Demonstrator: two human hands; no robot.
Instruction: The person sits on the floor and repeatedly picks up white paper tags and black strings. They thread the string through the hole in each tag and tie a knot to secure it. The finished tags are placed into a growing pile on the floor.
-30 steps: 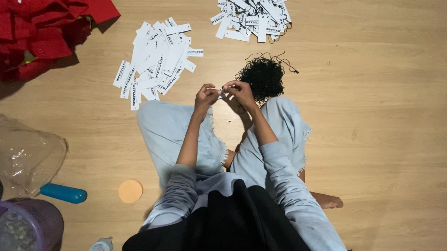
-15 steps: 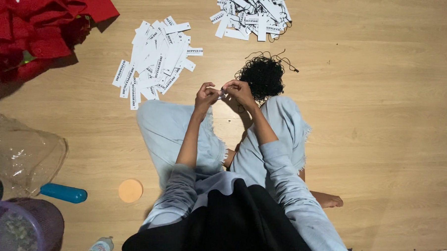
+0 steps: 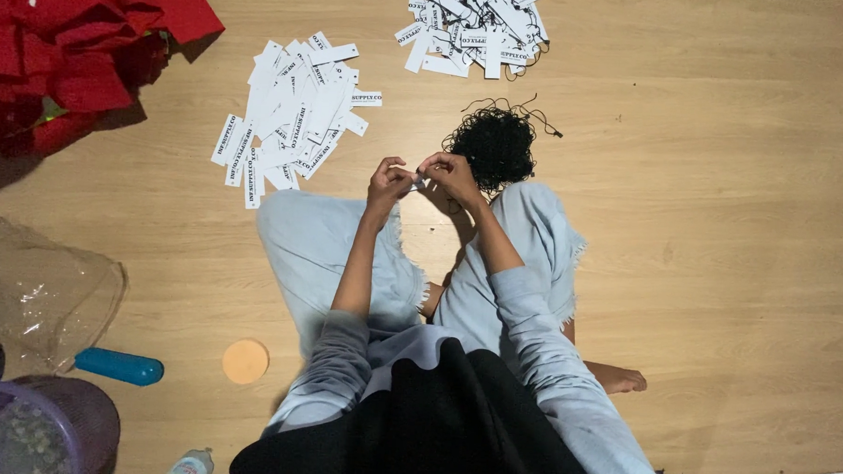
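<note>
Red cloth, blue cylinder, purple tub on wooden floor.

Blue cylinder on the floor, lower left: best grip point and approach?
Grip the blue cylinder across its middle, coming straight down from above. It lies flat on the wooden floor, long sides exposed; the clear plastic bag crowds its left end, so probably avoid that.

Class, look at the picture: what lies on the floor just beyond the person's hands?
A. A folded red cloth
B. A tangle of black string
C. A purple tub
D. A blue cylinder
B: the tangle of black string lies right beyond the left hand and right hand, which meet over a small white tag.
</note>
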